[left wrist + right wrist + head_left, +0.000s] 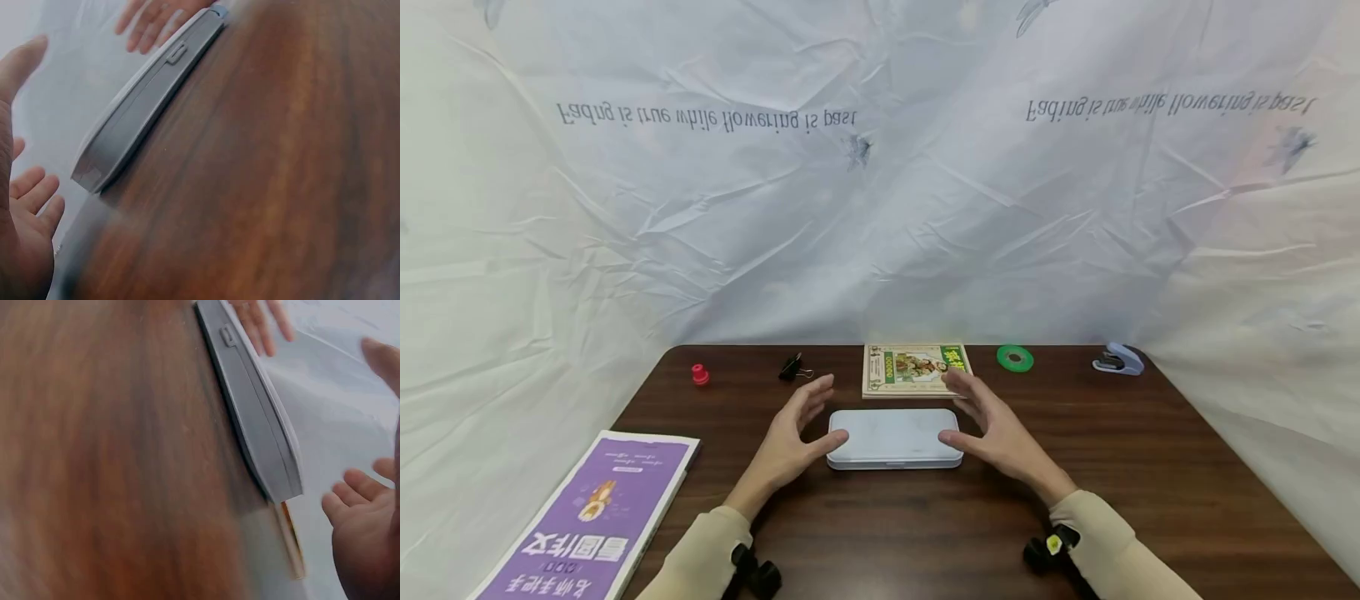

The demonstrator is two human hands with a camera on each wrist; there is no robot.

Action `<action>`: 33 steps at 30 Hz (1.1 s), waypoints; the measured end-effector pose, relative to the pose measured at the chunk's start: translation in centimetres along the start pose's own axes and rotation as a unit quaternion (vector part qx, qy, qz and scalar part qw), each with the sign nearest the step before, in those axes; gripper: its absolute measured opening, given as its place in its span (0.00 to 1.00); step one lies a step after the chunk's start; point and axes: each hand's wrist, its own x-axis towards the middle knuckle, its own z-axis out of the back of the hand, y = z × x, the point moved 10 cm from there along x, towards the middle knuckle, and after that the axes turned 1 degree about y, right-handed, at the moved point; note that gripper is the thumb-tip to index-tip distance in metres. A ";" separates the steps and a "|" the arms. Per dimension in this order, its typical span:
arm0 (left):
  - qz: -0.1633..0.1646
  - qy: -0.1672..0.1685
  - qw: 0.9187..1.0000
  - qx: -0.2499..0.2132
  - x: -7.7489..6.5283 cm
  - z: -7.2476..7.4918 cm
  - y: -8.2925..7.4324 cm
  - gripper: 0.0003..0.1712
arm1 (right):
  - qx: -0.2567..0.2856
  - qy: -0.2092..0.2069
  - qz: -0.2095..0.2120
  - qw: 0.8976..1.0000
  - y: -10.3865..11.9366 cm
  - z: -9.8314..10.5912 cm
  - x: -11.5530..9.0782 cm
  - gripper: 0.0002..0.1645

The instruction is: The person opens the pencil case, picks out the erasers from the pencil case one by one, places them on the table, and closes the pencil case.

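A white pencil case (895, 437) lies flat on the table, with rounded corners and a small latch on its front side. At its left end is my left hand (793, 442), fingers spread and thumb reaching over the near left corner in the head view. My right hand (996, 429) mirrors it at the right end, its thumb overlapping the case's edge there. Both wrist views show gaps between the hands and the case (144, 100), so neither hand grips it. The latch (227, 335) also shows in the right wrist view.
Behind the case lies a green-and-cream book (913, 371). Along the back are a small red object (700, 375), a black binder clip (793, 367), a green tape roll (1015, 358) and a pale blue stapler (1118, 360). A purple book (598, 508) lies at the left edge.
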 end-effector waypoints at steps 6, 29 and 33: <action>0.022 0.038 0.999 0.017 0.0 -0.8 1.4 0.50 | -0.041 0.038 -0.032 0.998 -2.1 -1.1 -0.5 0.56; 0.013 0.073 0.981 0.179 0.4 -1.9 1.4 0.54 | -0.139 0.048 -0.031 0.989 -3.4 0.1 1.0 0.49; 0.023 0.074 0.980 0.181 0.3 -1.8 1.5 0.55 | -0.105 0.047 -0.025 0.993 -3.5 0.1 1.4 0.41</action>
